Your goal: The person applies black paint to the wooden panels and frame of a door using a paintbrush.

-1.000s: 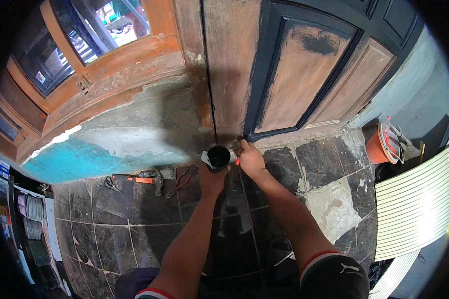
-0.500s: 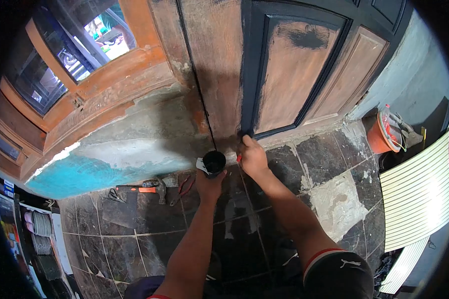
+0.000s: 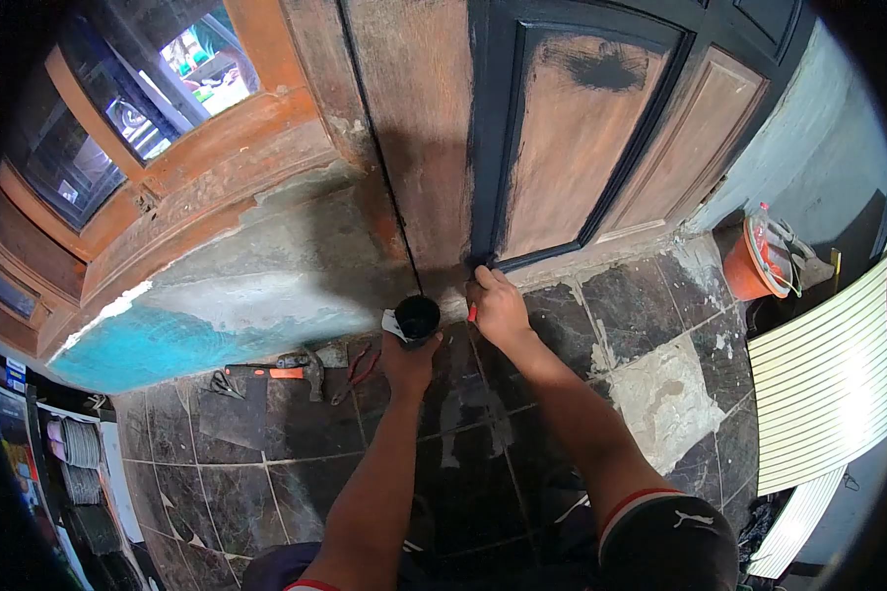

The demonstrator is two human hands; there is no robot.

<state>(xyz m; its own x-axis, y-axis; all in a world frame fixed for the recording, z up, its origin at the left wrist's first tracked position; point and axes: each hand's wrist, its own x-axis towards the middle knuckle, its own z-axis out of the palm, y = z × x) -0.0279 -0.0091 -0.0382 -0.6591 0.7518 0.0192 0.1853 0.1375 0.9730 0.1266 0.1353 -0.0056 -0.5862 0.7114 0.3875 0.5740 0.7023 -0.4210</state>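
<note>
My left hand (image 3: 410, 364) is wrapped round a small cup of black paint (image 3: 417, 317), its dark opening facing up and a whitish patch on its side. Closed on a paintbrush (image 3: 473, 312), my right hand (image 3: 501, 309) is at the bottom left corner of the door's black frame. Only a bit of red handle shows; the fingers hide the bristles. The wooden door (image 3: 577, 148) has black paint on its frame and panel moulding. Its panel is bare brown wood with a black smear near the top.
On the dark tiled floor (image 3: 315, 483) by the wall lie a hammer (image 3: 312, 374), pliers (image 3: 357, 376) and scissors (image 3: 229, 385). An orange bucket (image 3: 754, 261) with items in it stands at right, near ribbed cream panels (image 3: 828, 384). An orange-framed window (image 3: 168, 89) is at left.
The view has shifted slightly, so the door and wall sit a little further left. My right hand has moved slightly right along the door's bottom corner. Both hands keep their grip.
</note>
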